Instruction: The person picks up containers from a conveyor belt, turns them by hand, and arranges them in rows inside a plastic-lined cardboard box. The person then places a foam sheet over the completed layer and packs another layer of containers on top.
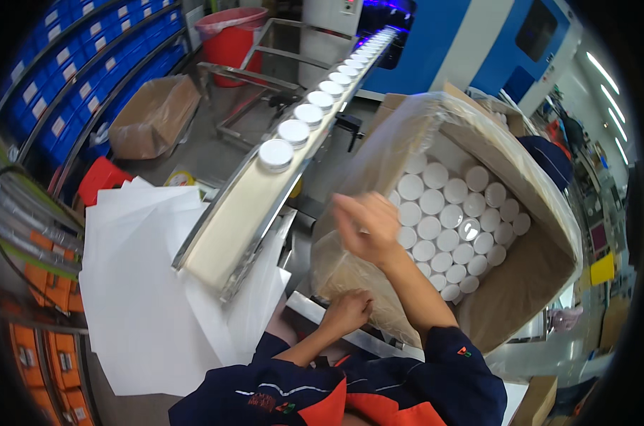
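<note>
My right hand (370, 224) is over the near left rim of a large cardboard box (527, 277) lined with clear plastic. Its fingers are smeared by motion, and nothing shows clearly in them. Rows of round white lids (446, 241) lie flat in the box. My left hand (349, 313) is curled closed against the box's near left side, beside the plastic liner (325, 266); whatever its fingers hold, if anything, is hidden. Left of my hands, a conveyor belt (229, 227) carries a single line of white lids, the nearest lid (275, 155) being partway down the belt.
White sheets (137, 284) lie fanned out under the conveyor's near end. Blue bins (66, 85) and orange bins (66, 362) fill racks at the left. Farther back are an open carton (155, 117), a red bucket (231, 53) and a blue machine (449, 35).
</note>
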`<control>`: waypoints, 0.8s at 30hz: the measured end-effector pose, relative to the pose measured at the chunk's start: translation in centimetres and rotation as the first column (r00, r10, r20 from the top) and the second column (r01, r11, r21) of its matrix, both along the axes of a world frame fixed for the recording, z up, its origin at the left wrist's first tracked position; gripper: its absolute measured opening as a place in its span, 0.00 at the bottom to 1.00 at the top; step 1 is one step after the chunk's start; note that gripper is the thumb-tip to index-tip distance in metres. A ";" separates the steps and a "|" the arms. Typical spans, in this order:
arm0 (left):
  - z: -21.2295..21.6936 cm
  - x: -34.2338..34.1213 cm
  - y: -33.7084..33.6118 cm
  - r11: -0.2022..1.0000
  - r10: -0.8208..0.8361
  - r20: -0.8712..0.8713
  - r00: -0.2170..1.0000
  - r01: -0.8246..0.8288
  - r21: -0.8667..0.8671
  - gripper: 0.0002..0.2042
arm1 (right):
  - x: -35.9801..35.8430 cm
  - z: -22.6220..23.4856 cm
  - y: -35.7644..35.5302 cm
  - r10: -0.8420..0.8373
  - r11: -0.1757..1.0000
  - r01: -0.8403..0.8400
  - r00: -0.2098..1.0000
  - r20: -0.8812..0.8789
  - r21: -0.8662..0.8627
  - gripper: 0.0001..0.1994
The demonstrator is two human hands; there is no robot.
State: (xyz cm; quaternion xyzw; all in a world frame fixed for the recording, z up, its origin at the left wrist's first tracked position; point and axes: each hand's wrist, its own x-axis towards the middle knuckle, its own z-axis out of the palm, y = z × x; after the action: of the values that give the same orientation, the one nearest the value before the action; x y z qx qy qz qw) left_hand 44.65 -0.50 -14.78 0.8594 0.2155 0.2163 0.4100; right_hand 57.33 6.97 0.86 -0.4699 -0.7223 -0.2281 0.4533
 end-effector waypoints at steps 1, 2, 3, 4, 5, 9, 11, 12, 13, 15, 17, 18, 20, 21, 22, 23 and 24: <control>0.2 -0.1 0.1 1.000 -0.001 -0.007 1.000 0.001 -0.022 0.07 | -2.3 0.5 2.7 0.022 0.995 -0.022 1.000 -0.006 -0.096 0.25; 0.3 0.0 -0.2 1.000 0.008 0.001 1.000 -0.008 -0.023 0.07 | -3.7 1.3 5.4 0.034 0.981 -0.034 0.999 -0.006 -0.190 0.31; 0.0 -0.2 -0.3 0.999 0.027 0.028 0.999 -0.026 -0.037 0.07 | -4.6 1.2 8.3 -0.021 0.965 0.041 0.997 0.080 -0.261 0.39; -0.1 -0.2 -0.4 0.998 0.038 0.058 0.998 -0.035 -0.051 0.07 | -4.8 0.5 11.0 -0.078 0.938 0.131 0.982 0.174 -0.321 0.47; 0.0 0.0 -0.4 0.999 0.025 0.047 0.999 -0.023 -0.046 0.09 | -4.6 -0.3 12.9 -0.071 0.940 0.125 0.981 0.178 -0.317 0.47; -0.6 0.2 0.0 0.985 -0.078 0.108 0.991 0.093 -0.145 0.10 | -3.4 -2.8 17.5 -0.209 0.582 0.427 0.901 0.380 -0.692 0.59; -1.1 0.0 -0.2 0.989 -0.045 0.165 0.985 0.067 -0.129 0.10 | -3.5 -2.4 18.0 -0.176 0.459 0.396 0.918 0.356 -0.795 0.62; -1.1 -0.2 -0.2 0.991 -0.019 0.217 0.976 0.047 -0.123 0.10 | -3.8 -2.2 17.7 -0.119 0.412 0.365 0.930 0.348 -0.835 0.61; -1.1 -0.4 -0.2 0.988 -0.003 0.233 0.972 0.039 -0.147 0.11 | -4.1 -1.9 17.4 -0.064 0.358 0.335 0.940 0.335 -0.872 0.60; -1.2 -0.9 0.1 0.990 0.003 0.224 0.975 0.029 -0.139 0.10 | -5.2 -1.5 17.4 -0.067 0.400 0.388 0.916 0.396 -0.830 0.57; -1.3 -0.8 0.0 0.990 0.001 0.208 0.978 0.028 -0.135 0.10 | -5.5 -1.5 17.3 -0.081 0.466 0.453 0.877 0.473 -0.760 0.51; -1.3 -0.4 0.2 0.991 -0.018 0.214 0.977 0.046 -0.124 0.10 | -4.9 -1.6 17.6 -0.097 0.461 0.461 0.876 0.473 -0.758 0.51; -1.4 -0.2 -0.1 0.990 -0.061 0.219 0.974 0.087 -0.108 0.10 | -3.5 -1.9 17.7 -0.049 0.444 0.334 0.935 0.350 -0.832 0.49; -1.2 0.0 -0.2 0.988 -0.059 0.198 0.978 0.086 -0.130 0.09 | -2.7 -2.2 17.7 -0.041 0.432 0.311 0.944 0.327 -0.846 0.48; -1.1 0.0 -0.2 0.986 -0.051 0.173 0.984 0.077 -0.150 0.09 | -3.0 -2.1 17.2 -0.026 0.438 0.272 0.956 0.291 -0.857 0.47; -1.1 0.2 -0.3 0.984 -0.078 0.172 0.982 0.103 -0.143 0.09 | -3.4 -2.7 16.6 -0.017 0.581 0.187 0.976 0.218 -0.792 0.46; -1.2 0.2 -0.6 0.988 -0.047 0.190 0.981 0.073 -0.136 0.09 | -3.4 -3.7 15.5 -0.008 0.710 0.113 0.988 0.152 -0.695 0.45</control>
State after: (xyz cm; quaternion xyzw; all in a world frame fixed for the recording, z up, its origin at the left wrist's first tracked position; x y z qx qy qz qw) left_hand 44.80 -1.11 -15.95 0.8102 0.1650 0.2674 0.4948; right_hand 53.93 22.45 -2.81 -0.6133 -0.7684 0.0164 0.1823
